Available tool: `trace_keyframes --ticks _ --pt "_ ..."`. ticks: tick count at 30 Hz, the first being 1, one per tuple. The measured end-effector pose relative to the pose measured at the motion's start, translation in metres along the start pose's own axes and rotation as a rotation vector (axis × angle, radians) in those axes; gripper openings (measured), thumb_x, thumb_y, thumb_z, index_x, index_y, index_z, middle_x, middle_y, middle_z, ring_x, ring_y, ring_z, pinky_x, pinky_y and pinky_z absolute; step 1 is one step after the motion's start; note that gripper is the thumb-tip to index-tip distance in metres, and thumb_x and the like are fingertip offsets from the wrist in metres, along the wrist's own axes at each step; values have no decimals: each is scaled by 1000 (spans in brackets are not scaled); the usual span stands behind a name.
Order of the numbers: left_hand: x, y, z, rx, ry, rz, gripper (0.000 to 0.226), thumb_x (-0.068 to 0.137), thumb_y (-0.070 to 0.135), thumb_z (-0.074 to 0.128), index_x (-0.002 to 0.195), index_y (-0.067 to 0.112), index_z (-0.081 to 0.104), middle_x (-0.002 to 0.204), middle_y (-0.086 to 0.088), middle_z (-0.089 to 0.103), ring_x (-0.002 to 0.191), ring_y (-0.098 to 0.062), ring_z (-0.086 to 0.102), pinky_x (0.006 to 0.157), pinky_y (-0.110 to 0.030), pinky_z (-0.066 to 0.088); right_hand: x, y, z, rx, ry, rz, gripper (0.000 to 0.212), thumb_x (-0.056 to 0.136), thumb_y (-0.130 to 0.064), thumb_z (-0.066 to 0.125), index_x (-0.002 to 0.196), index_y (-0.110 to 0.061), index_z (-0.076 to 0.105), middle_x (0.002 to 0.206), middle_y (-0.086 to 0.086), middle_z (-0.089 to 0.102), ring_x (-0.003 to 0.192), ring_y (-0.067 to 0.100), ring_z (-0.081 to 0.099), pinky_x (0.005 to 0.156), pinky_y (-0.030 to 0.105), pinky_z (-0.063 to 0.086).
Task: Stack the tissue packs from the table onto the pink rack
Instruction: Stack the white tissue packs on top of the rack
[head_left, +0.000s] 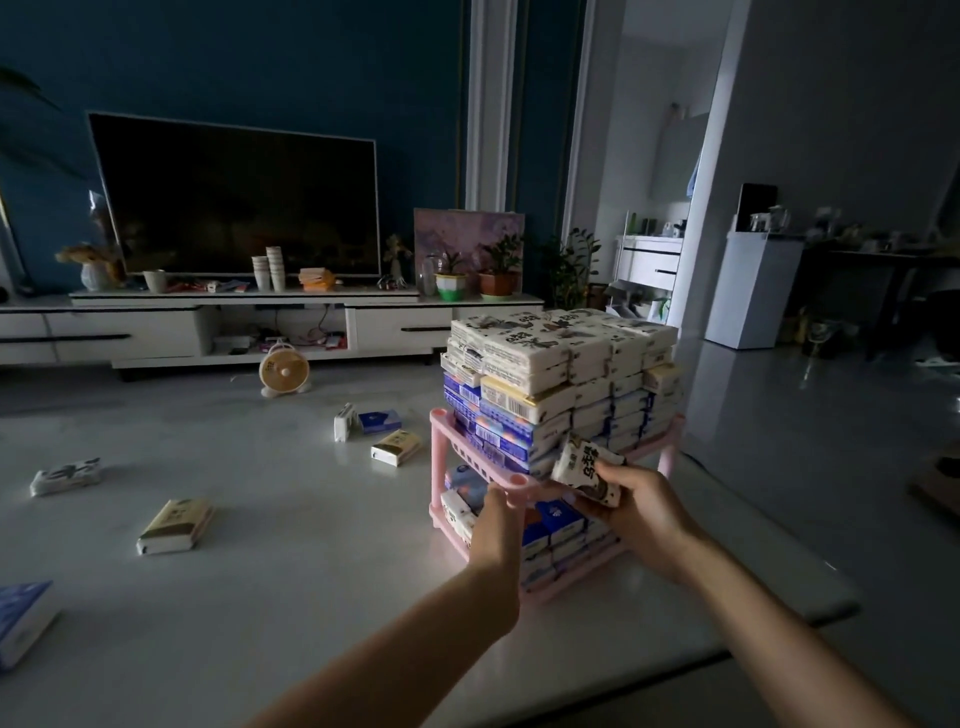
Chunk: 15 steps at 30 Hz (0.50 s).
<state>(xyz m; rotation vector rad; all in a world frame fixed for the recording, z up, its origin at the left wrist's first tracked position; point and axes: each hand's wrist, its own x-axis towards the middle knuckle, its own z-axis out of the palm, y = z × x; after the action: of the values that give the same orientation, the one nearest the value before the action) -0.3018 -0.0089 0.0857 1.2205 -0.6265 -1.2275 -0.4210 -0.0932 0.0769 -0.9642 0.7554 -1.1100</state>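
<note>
Dim table (311, 571): left hand (493, 535) touches rack (441, 448), right hand (644, 512) grips pack (587, 474).

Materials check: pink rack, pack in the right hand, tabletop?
Pink rack: looks like matte moulded plastic; slotted shelf edge, round post sockets. Pack in the right hand: probably printed plastic film over soft tissue; slight sheen. Table: smooth, glossy pale top, perhaps stone or glass; it mirrors the light.
</note>
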Motion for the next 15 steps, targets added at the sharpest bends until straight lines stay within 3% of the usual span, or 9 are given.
trace_keyframes --ticks 3,6,8,10,12,13,15 --pt "-14 1 8 -29 -19 -31 21 88 15 46 70 13 56 75 -5 56 77 -16 51 69 -26 39 -1 0 -11 22 8 -6 16 89 5 41 104 0 42 97 17 60 98 30 56 97 47 40" --pt "-23 -1 16 -72 -21 -44 22 90 15 45 70 11 53 61 -3 58 59 -13 53 49 -24 37 6 3 -29 31 26 -25 93 71 -3 64 140 -32 10 113 22 59 104 35 61 87 52 51" --pt "-29 -1 21 -96 -45 -59 22 90 13 45 69 11 52 41 2 58 44 -11 57 39 -21 42 10 5 -40 0 26 30 116 53 -13 75 145 -32 6 114 22 63 103 34 63 77 43 55" --pt "-33 -5 24 -114 -57 -74 18 89 16 46 73 11 54 36 4 57 50 -15 58 44 -24 43 5 3 -40 -40 -1 78 103 59 -17 73 144 -18 16 113 21 64 103 33 63 74 39 56" --pt "-33 -10 26 -136 -49 -87 14 87 20 49 79 11 57 49 -1 65 63 -19 58 54 -25 43 -4 -2 -34 -98 -4 75 54 79 -13 56 129 0 40 110 19 62 97 27 63 73 33 57" --pt "-33 -13 27 -146 -51 -89 14 86 22 50 80 12 58 60 -5 67 66 -20 59 57 -26 44 -7 -4 -34 -139 -26 75 35 86 -11 47 118 2 50 105 18 62 91 24 62 70 29 56" --pt "-34 -15 28 -147 -66 -102 14 86 23 51 82 12 58 72 -10 64 68 -21 60 58 -27 46 -14 -8 -36 -178 -42 92 26 90 -11 40 109 -2 56 98 16 62 80 21 61 64 27 55"
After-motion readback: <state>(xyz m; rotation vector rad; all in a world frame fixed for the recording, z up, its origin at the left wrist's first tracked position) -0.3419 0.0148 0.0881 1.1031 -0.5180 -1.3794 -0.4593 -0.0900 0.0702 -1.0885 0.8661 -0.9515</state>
